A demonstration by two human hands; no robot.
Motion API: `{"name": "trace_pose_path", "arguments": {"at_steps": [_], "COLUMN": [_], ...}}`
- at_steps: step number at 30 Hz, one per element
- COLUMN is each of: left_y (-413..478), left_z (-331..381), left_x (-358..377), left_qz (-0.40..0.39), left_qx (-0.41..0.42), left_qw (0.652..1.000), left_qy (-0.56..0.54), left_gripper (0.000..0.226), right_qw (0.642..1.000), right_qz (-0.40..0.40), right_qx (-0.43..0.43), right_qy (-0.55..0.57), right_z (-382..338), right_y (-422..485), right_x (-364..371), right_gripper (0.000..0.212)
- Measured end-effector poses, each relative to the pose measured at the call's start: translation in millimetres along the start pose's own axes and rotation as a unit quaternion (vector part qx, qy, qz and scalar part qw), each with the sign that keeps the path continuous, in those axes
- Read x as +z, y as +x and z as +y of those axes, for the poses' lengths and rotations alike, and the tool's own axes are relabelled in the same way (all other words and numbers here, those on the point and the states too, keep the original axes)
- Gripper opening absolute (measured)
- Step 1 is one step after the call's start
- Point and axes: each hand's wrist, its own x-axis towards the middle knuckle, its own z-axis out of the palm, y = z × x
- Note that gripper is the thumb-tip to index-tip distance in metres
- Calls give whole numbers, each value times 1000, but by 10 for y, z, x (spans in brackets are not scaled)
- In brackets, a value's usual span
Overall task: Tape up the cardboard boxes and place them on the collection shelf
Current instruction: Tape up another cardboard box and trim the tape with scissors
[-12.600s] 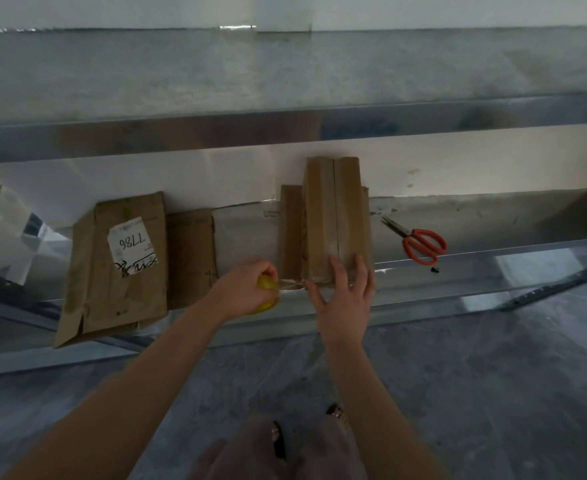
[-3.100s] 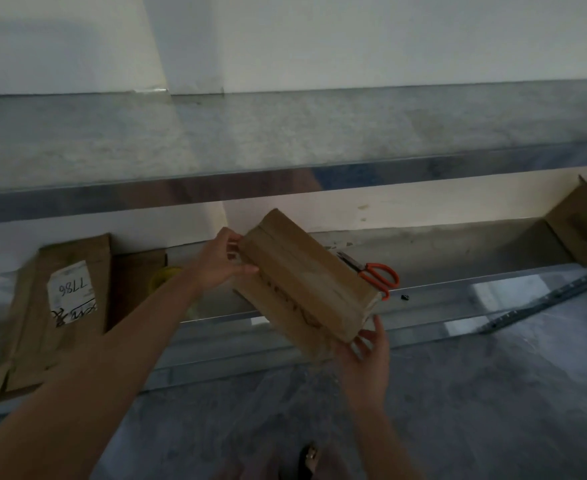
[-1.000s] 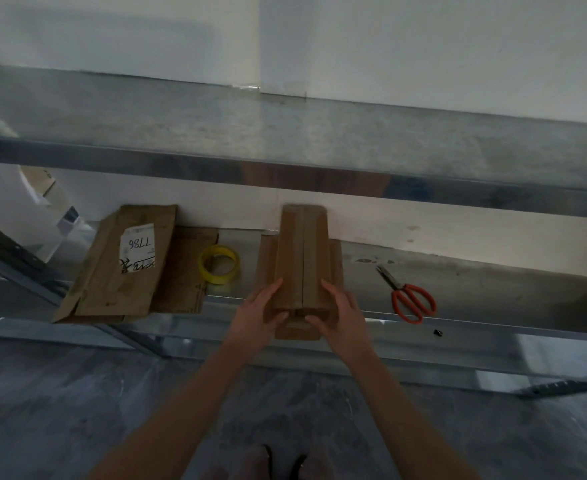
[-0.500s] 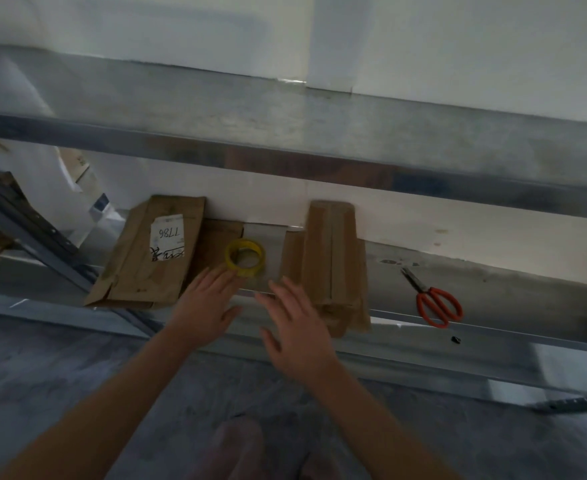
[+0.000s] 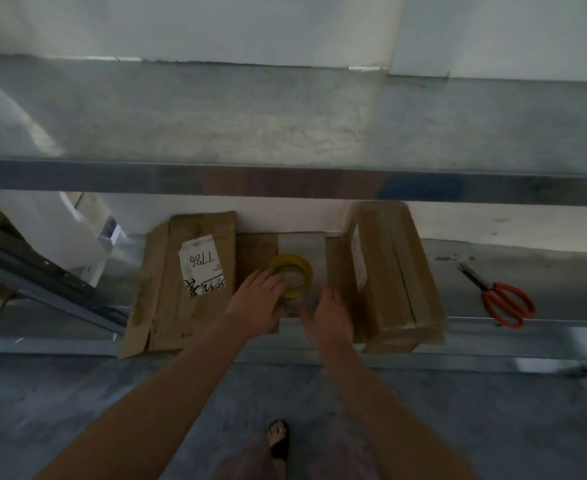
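Note:
A yellow tape roll [image 5: 291, 270] lies flat on the lower metal shelf [image 5: 475, 327]. The fingers of my left hand [image 5: 254, 304] reach its near-left rim and touch it. Just below and to the right of the roll is my right hand [image 5: 327, 314], its fingers relaxed and holding nothing. A closed brown cardboard box [image 5: 391, 275] rests on the shelf to the right of both hands, on top of a flat piece of cardboard. A flattened cardboard box [image 5: 167, 289] with a white label lies to the left.
Orange-handled scissors [image 5: 503, 301] lie on the lower shelf at the right. The upper shelf [image 5: 285, 126] juts out above, its metal front edge [image 5: 285, 180] overhanging the boxes. White objects and a slanted metal rail [image 5: 42, 285] stand at the far left. My sandalled foot [image 5: 278, 439] is on the grey floor.
Both hands have let go of the closed box, which now stands on the shelf. They moved left to the tape roll, and my left fingers now touch it.

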Motion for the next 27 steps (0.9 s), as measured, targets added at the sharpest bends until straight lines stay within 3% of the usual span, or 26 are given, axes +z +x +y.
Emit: {"name": "trace_pose_path", "arguments": {"at_steps": [4,7,13,16,20,24,27], "left_y": [182,226,38,-214,-395,-489,-587], "left_z": [-92,-126,-130,-63,242,691,1099], "left_x": [53,108,-30,-122,-368,-598,-671], "left_qz": [-15,-7,142,149,86,98,107], "left_qx": [12,2,31,54,53,50,24], "left_qw": [1000,1000,983,976,970,964,956], "left_qy": [20,10,-109,-149,-222,-242,-271], "left_gripper": [47,32,20,29,49,45,55], "right_qw": [999,999,997,987,977,975,980], "right_qz": [28,25,40,63,83,67,9], "right_qx": [18,35,-45,-117,-169,-150,-111], "right_qy": [-26,-12,52,88,99,149,167], "right_z": [-62,-45,-30,53,286,630,920], "right_y": [151,163,-249,-560,-819,-969,-974], "right_x": [21,22,-229,-385,-686,-1145,-1426], "right_gripper": [31,26,14,13,15,10,12]}}
